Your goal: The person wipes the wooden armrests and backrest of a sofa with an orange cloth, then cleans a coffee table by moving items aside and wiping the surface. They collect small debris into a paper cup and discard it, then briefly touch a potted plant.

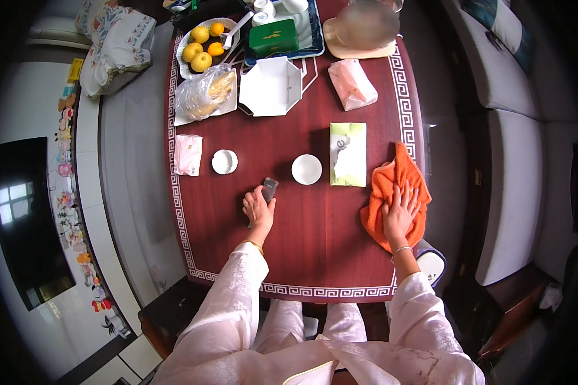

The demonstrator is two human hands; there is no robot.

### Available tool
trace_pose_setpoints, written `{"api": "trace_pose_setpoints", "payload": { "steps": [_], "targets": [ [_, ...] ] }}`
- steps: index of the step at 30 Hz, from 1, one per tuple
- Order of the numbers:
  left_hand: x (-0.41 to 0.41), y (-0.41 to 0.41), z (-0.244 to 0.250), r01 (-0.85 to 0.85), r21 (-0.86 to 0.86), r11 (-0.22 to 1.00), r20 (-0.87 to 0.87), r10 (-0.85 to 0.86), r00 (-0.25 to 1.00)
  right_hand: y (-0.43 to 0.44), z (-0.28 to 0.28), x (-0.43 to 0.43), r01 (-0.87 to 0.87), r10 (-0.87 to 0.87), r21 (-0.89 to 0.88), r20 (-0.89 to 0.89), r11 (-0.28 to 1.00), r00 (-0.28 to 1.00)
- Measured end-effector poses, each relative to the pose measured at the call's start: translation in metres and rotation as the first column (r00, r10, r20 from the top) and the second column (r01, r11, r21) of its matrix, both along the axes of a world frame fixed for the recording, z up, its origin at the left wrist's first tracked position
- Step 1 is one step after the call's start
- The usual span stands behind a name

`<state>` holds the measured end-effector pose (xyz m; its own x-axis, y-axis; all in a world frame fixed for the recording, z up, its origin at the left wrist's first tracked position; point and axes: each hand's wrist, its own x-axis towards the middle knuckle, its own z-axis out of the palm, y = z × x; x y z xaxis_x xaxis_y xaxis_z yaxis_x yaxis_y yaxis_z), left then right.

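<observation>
My left hand (258,208) is closed around a dark, narrow remote-like object (269,189) on the dark red table (308,255); its far end sticks out past my fingers. On the right, my right hand (400,211) lies palm down with fingers spread on a crumpled orange towel (409,166) at the table's right edge. Between the hands and farther off are a white bowl (307,169) and a green-and-white tissue pack (348,154). A round white ashtray-like dish (225,161) stands beyond my left hand, beside a pink packet (188,155).
Farther back are a white octagonal tray (270,86), a plastic-wrapped food item (204,91), a plate of fruit (182,45) with a peeler, a green box (274,37) on a tray, and a pink-white pack (352,85). A grey sofa (510,192) stands right.
</observation>
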<state>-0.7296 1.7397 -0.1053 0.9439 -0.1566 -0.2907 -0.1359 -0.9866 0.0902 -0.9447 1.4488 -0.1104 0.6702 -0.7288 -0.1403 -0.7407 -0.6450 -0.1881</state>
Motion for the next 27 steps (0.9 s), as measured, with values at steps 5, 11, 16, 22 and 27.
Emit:
{"api": "trace_pose_setpoints", "payload": {
  "steps": [5,11,16,22,27],
  "targets": [
    [0.005,-0.032,0.033,0.276,-0.230,0.933,0.129,-0.252,0.959,-0.041,-0.013,0.065,0.081,-0.076,-0.066,0.069,0.995,0.995],
    [0.022,-0.103,0.009,0.267,-0.719,0.642,0.061,-0.324,0.944,-0.077,-0.021,0.130,0.169,-0.143,-0.201,0.136,0.965,0.980],
    [0.023,-0.108,0.006,0.073,-0.799,0.597,-0.088,-0.236,0.968,-0.077,-0.024,0.132,0.173,-0.156,-0.214,0.097,0.961,0.983],
    [0.035,-0.101,0.005,0.082,-0.756,0.649,-0.052,-0.185,0.981,-0.104,-0.021,0.144,-0.039,0.054,-0.183,0.079,0.982,0.995],
    [0.041,-0.097,0.008,0.088,-0.733,0.675,-0.063,-0.196,0.978,-0.134,-0.014,0.169,-0.135,0.157,-0.192,0.109,0.972,0.982]
  ]
}}
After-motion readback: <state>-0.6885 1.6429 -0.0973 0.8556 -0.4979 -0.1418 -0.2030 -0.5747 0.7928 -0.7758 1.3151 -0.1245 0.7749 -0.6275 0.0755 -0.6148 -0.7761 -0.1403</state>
